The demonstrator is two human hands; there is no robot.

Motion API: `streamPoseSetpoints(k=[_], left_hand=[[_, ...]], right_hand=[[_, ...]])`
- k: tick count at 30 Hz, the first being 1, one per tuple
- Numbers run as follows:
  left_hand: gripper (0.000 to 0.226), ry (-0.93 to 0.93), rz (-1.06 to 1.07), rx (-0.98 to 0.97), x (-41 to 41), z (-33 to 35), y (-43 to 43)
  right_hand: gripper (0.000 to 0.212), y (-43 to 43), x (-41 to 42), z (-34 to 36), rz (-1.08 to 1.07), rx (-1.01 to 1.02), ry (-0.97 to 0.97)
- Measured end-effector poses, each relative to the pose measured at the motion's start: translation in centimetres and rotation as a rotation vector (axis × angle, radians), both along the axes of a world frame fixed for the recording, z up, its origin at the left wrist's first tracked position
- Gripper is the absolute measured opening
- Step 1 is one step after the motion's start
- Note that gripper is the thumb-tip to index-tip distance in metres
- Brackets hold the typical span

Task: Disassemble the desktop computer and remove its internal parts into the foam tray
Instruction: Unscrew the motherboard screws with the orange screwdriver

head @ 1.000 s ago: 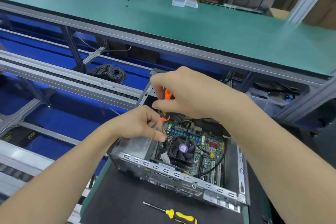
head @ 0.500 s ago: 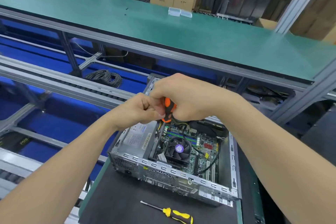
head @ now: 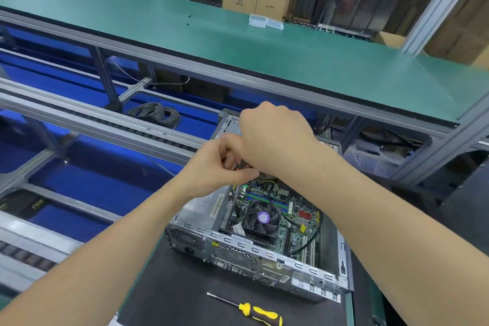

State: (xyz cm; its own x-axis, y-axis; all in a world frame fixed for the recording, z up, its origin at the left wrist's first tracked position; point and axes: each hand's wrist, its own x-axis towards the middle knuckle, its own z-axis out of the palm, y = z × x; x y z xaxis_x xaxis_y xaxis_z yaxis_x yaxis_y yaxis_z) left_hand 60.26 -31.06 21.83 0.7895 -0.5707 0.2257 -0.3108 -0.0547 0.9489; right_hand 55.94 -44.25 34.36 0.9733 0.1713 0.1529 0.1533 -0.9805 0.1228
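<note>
Desktop computer (head: 238, 242) sits open at lower centre on the desk (head: 169, 288) — fan and board still seated. My hands have just risen off its far end. The right grip (head: 275, 140) wraps the orange screwdriver (head: 238, 168), now nearly hidden. The left grip (head: 211, 167) curls against it — pinching it? Can't tell. I'd say nothing's freed yet.

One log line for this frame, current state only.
left hand: pinches orange tool | right hand: curled over it, grip hidden | computer case: open, fan in place | yellow screwdriver: idle on mat
</note>
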Motion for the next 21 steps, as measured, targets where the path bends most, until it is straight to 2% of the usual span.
streamPoseSetpoints(k=[4,7,10,12,16,19,21], left_hand=[[0.025,0.045,-0.08,-0.03,0.2,0.3,1.3],[0.036,0.116,-0.146,0.028,0.9,-0.2,2.5],[0.021,0.132,-0.217,0.033,1.0,0.0,2.8],[0.008,0.145,-0.306,0.01,0.9,0.4,2.6],[0.022,0.187,-0.426,-0.006,0.9,1.2,2.2],[0.032,0.139,-0.419,0.032,0.9,1.2,2.2],[0.032,0.127,-0.341,0.036,0.9,0.8,2.2]], right_hand=[[0.023,-1.0,0.3,0.6,0.135,0.071,0.141],[0.017,-2.1,0.3,1.2,0.28,0.125,0.276],[0.01,-2.8,0.2,1.9,0.408,0.106,0.354],[0.016,-2.7,0.1,2.0,0.43,0.101,0.41],[0.019,-2.4,0.2,2.0,0.481,0.108,0.439],[0.025,-2.5,0.3,2.1,0.485,0.163,0.458],[0.025,-2.5,0.2,1.7,0.493,0.207,0.435]])
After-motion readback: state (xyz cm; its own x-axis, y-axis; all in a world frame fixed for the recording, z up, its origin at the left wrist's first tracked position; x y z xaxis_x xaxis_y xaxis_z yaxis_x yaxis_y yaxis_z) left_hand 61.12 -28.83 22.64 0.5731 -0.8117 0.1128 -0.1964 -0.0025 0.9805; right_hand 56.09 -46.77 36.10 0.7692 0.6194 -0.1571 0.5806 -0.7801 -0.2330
